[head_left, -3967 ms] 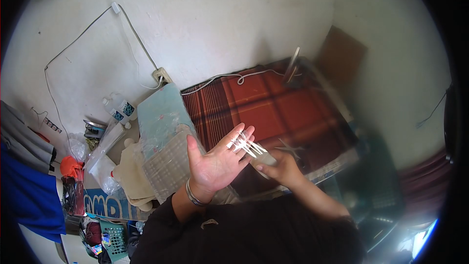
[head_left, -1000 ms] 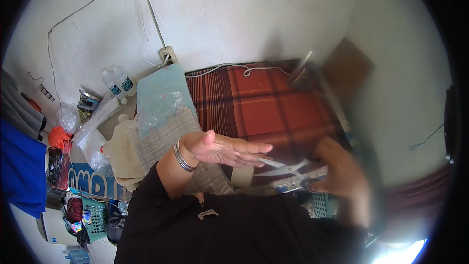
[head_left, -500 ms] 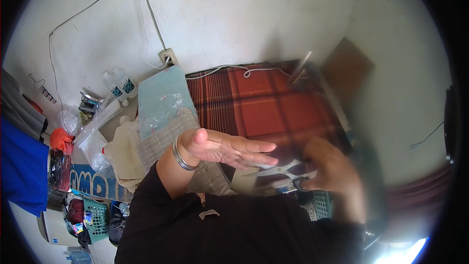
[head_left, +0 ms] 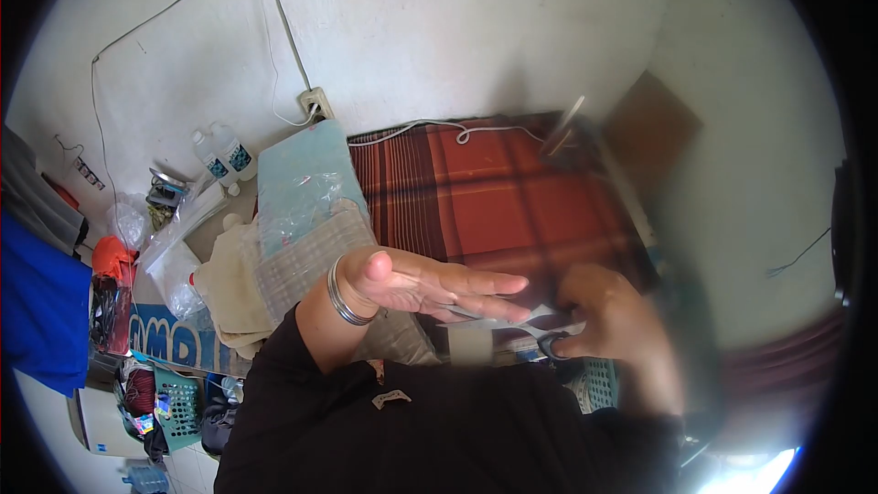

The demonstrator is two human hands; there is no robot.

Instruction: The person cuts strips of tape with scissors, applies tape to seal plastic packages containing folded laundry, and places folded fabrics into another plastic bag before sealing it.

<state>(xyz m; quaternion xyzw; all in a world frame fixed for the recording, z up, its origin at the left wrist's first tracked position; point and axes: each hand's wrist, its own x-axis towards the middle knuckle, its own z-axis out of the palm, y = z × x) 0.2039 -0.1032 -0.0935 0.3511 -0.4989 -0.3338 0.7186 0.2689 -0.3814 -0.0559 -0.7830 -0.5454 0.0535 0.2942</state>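
Work looks partway: the metal scissors [head_left: 541, 337] in the right hand [head_left: 615, 316] have their blades seemingly parted beneath the left hand [head_left: 439, 288], and no severed piece shows; the left fingers stretch flat, and whether anything wraps them I cannot tell; a matte, squarish cream piece [head_left: 470, 346] hangs just below, by the near edge of the surface [head_left: 498, 220], which carries smooth red plaid cloth [head_left: 402, 201] and, at its left edge, crinkled clear plastic [head_left: 315, 238]

Off-white walls [head_left: 439, 32], tiled floor [head_left: 189, 468], bright light [head_left: 745, 474] lower right
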